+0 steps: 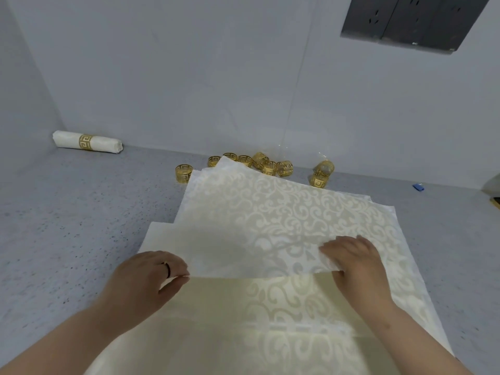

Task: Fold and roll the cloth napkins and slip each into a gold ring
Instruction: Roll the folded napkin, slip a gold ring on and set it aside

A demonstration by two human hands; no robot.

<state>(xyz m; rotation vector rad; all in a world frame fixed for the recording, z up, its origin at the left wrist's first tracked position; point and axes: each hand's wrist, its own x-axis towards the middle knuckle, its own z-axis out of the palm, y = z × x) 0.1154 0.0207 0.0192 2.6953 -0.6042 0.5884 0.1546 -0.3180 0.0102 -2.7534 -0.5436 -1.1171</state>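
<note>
A stack of cream damask napkins (284, 315) lies spread on the grey speckled table. The top napkin (270, 212) is lifted at its near edge, folded away from me. My left hand (146, 280), with a dark ring on one finger, pinches that edge at the left corner. My right hand (354, 261) pinches the same edge toward the right. Several gold rings (259, 165) sit in a loose group behind the stack, close to the wall. One rolled napkin in a gold ring (86, 142) lies at the back left against the wall.
The grey table (67, 226) meets white walls at the back and left. A small blue object (418, 187) lies at the back right, and a dark-edged thing pokes in at the right border (493, 185). A grey socket panel (414, 20) is on the wall.
</note>
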